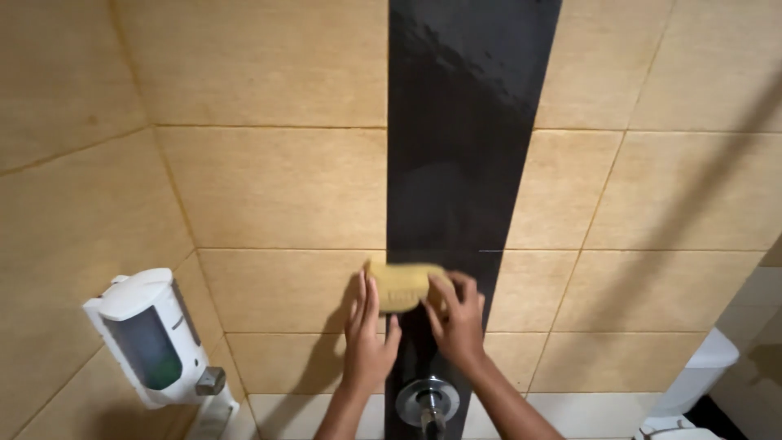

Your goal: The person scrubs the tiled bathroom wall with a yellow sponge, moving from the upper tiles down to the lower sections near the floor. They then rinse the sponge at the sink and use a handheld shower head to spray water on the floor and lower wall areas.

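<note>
A yellow sponge (401, 283) is pressed flat against the wall where the tan tiles (277, 187) meet a glossy black vertical strip (464, 122). My left hand (366, 334) lies flat on the wall, its fingers against the sponge's left and lower edge. Fingers of my right hand (458, 319) curl over the right end of the sponge. Both forearms come up from the bottom of the head view.
A round chrome shower valve (428, 402) sits on the black strip just below my hands. A white wall soap dispenser (155, 338) with green liquid hangs on the left wall. A white toilet tank (696, 383) stands at lower right.
</note>
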